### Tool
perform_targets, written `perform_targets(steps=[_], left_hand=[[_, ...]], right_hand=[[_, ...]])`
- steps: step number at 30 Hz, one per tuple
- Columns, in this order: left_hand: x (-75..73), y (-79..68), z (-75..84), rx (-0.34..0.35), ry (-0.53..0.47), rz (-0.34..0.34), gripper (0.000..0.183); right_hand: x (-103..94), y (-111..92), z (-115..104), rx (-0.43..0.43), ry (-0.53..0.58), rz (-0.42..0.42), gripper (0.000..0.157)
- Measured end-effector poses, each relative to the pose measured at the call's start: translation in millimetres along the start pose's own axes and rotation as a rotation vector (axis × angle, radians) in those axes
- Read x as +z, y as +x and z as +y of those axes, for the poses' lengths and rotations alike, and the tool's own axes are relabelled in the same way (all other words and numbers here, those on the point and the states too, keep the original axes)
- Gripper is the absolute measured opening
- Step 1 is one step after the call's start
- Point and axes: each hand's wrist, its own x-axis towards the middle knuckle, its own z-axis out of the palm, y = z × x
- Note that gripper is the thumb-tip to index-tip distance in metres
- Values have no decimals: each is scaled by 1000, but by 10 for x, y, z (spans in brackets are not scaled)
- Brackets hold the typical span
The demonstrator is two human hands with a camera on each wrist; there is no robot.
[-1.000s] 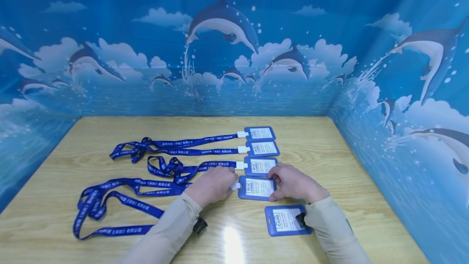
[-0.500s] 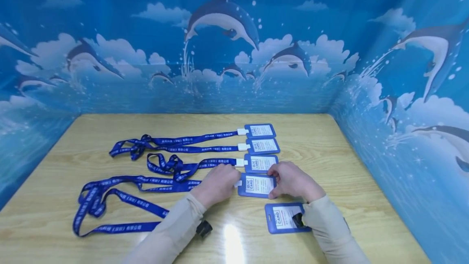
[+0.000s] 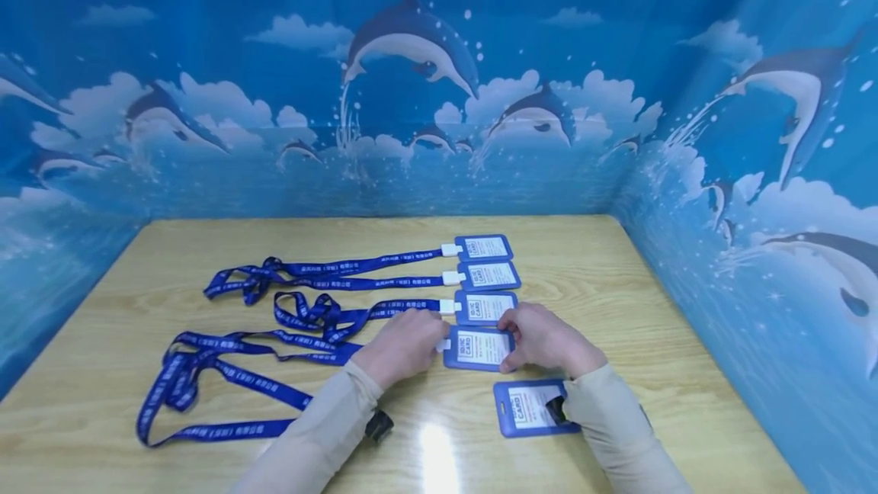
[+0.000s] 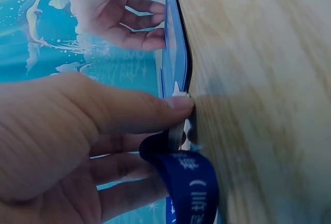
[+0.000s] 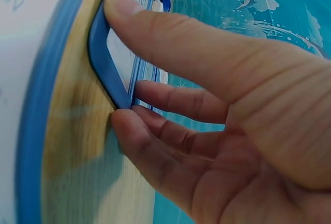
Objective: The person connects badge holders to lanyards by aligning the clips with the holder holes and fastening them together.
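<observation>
In the head view my left hand (image 3: 405, 345) pinches the white clip (image 4: 177, 131) of a blue lanyard (image 4: 192, 182) between thumb and fingers. The clip is at the slotted left end of a blue card holder (image 3: 480, 349); my fingers hide whether it is fastened. My right hand (image 3: 549, 338) holds the right end of that holder, thumb on the near corner and fingertips at the far corner and end edge. The holder lies on or just above the table. Another card holder (image 3: 528, 408) lies nearer, partly under the right wrist's dark camera.
Farther back, several card holders (image 3: 485, 308) with white clips lie in a column, their lanyards (image 3: 343, 283) stretching left. A loose lanyard loop (image 3: 233, 431) passes beneath the left forearm. Dolphin-printed curtains (image 3: 411, 174) stand behind and beside the wooden table (image 3: 576, 250).
Both hands stay nearly in place at the card holder. The far-left loop of the held lanyard has shifted slightly to the right. The camera view has moved a little.
</observation>
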Motion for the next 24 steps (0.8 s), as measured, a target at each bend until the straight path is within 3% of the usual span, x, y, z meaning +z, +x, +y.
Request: perform_targets(steps=[6,13,17,24], left_hand=[[-89,-29,-38,-39,68,-29,18],[-489,-127,-142,-163,67,61,16],[-651,-228,-203,-227,46,-20,14],[-668,-373,-213,-213,57,-39,14]], right_hand=[[18,-18,3,-28,-24,3,60],[-32,-59,12,-90,-105,22,62],[-63,-76,33,-118,-93,2,63],[-214,-204,101,-172,-72,-28,57]])
